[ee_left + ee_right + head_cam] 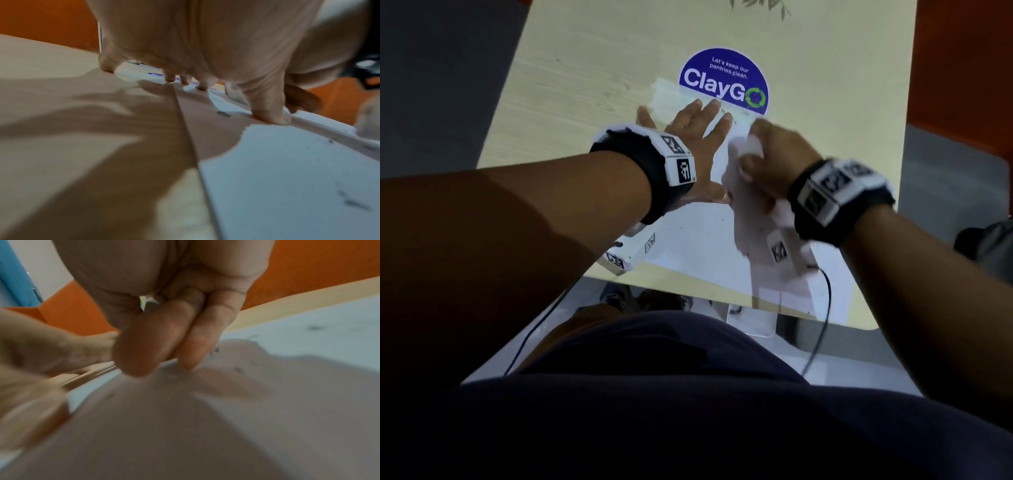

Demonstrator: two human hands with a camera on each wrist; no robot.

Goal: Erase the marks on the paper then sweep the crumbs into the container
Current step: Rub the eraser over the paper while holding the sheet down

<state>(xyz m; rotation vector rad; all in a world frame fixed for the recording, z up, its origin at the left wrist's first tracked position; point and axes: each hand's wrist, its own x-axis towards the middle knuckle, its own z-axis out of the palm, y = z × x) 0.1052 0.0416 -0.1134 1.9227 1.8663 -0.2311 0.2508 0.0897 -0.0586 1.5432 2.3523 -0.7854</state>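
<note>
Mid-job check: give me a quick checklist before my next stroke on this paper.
1. Paper pinned: ok, left hand lies spread on its left edge.
2. Eraser gripped: ok, right hand curls round it; only a sliver shows.
3. Marks erased: not ok, faint ones remain near the far edge.
4. Crumbs swept: not ok, dark bits lie on the sheet.
5. Container at the near table edge: ok; exact alignment cannot tell.

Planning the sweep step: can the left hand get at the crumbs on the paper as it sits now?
Probably yes. The left hand lies flat with spread fingers on the paper's left part, and dark crumbs lie right beside its thumb with nothing between. The right hand, gripping an eraser, covers the part further right.
</note>
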